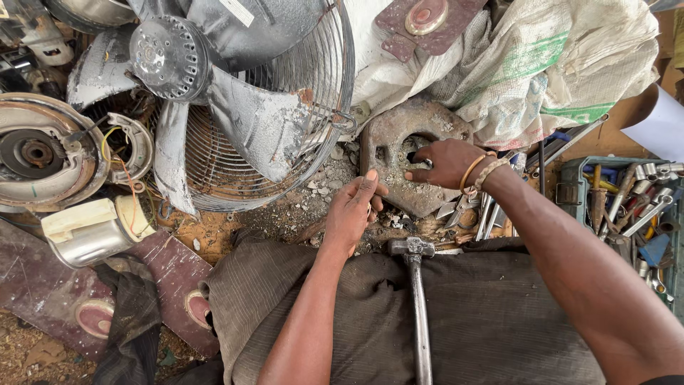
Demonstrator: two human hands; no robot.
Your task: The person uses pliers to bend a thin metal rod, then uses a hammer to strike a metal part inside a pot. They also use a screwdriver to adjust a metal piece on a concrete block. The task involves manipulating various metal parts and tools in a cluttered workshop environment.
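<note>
Right under the lens, a dark cloth (491,321) drapes the lap, and a hammer (417,285) lies on it, steel head away from the body, shaft running back toward the camera.

Now the fingers. The right hand (445,162) curls over the edge of a hole in a heavy rusted metal plate (399,146), fingertips hooked into the opening, gripping the rim; two bangles sit at the wrist. The left hand (353,210) hovers just beside the plate's near edge, fingers bunched together and thumb pressed in. It looks pinched on something small, though what, if anything, I cannot tell.

The plate lies flat on gravelly ground, between the knees and the sacks. For a clean lift, I'd judge the hooked fingers want a firm seat on that rim, with the other hand steadying the near edge, since the plate looks thick, pitted and awkward.

Moving outward: loose metal pieces (470,210) glint just right of the plate. Further right, a green toolbox (570,189) is crammed with sockets and wrenches. To the left, a big fan (235,107) with dusty grey blades rests in its round wire guard, motor hub ribbed and dark. Beyond it a round rusty motor housing (39,153), and above, crumpled woven sacks (541,71), white with green print.
</note>
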